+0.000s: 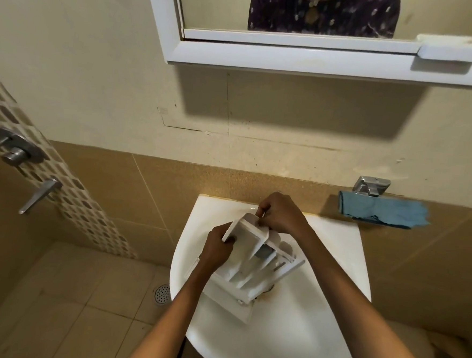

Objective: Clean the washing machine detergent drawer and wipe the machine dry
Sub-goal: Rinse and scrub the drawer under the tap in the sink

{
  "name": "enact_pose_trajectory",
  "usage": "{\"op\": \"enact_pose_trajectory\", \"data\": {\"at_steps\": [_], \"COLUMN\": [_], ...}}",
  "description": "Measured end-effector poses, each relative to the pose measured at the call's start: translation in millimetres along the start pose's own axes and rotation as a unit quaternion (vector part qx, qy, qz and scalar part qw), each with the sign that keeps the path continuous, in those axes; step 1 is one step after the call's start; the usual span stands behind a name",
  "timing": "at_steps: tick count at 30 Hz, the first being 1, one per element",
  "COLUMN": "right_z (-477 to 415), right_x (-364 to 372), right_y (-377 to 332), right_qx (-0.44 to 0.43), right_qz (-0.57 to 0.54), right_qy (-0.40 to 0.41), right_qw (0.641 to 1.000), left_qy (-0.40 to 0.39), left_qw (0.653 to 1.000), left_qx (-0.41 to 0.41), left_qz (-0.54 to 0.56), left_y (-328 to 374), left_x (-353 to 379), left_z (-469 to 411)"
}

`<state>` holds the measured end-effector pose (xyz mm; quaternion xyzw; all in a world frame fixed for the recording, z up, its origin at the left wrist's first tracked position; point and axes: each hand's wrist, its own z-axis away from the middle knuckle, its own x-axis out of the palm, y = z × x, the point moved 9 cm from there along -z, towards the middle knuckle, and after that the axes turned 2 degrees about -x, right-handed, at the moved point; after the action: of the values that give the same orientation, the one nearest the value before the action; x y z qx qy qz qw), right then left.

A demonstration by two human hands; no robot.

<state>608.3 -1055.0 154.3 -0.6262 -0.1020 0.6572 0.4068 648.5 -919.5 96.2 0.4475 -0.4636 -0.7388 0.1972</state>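
Two hands [216, 248] [281, 216], one drawer [249, 237], one sink [288, 339]

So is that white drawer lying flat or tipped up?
Tipped: the left hand and right hand hold the drawer slanted over the sink.

One wide-angle camera, worn on the head, looks forward and steeply down from close above a white wash basin [288, 339], facing the beige wall [96, 79]. The basin fills 6 o'clock, a mirror cabinet [293, 60] sits at 12 o'clock, floor tiles [52, 305] at 8 o'clock.
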Motion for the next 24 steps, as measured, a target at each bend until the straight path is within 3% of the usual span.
{"op": "enact_pose_trajectory", "data": {"at_steps": [2, 4, 9, 12, 15, 17, 19, 21, 23, 24], "right_z": [2.7, 4.2, -1.6, -1.1, 8.3, 10.1, 12.5, 19.6, 19.2, 16.7], "right_x": [6.0, 8.6, -1.1, 6.8, 9.3, 5.8, 8.2, 39.7, 86.0, 103.2], "right_y": [7.8, 13.9, 2.4, 5.7, 21.1, 52.9, 106.4, 149.9, 166.8, 168.1], "right_qx": [0.022, 0.039, -0.005, 0.007, 0.018, 0.068, 0.180, 0.287, 0.350, 0.359], "right_qz": [-0.031, -0.056, 0.013, -0.021, -0.194, -0.337, -0.405, -0.502, -0.632, -0.665], "right_qy": [-0.069, -0.087, 0.025, -0.073, -0.152, -0.076, 0.078, 0.138, 0.114, 0.098], "right_qw": [0.997, 0.994, 1.000, 0.997, 0.969, 0.936, 0.893, 0.804, 0.682, 0.647], "left_qy": [0.007, 0.018, 0.008, 0.013, 0.025, 0.042, 0.054, 0.055, 0.054, 0.057], "left_qw": [1.000, 0.999, 1.000, 1.000, 0.999, 0.999, 0.998, 0.998, 0.996, 0.996], "left_qx": [0.016, 0.030, 0.027, 0.025, 0.027, 0.011, -0.003, -0.020, -0.040, -0.049], "left_qz": [-0.010, -0.014, -0.005, -0.009, -0.016, -0.004, 0.016, 0.035, 0.050, 0.057], "left_y": [0.7, 2.8, 4.8, 1.6, 0.6, -1.5, -1.3, -1.1, -3.3, -5.3], "left_x": [-0.4, -3.0, -1.4, -1.6, -7.7, -16.3, -24.8, -28.0, -28.2, -28.3], "left_z": [0.7, 0.0, -4.2, -3.7, -5.6, -8.1, -10.2, -11.4, -12.4, -12.8]}}
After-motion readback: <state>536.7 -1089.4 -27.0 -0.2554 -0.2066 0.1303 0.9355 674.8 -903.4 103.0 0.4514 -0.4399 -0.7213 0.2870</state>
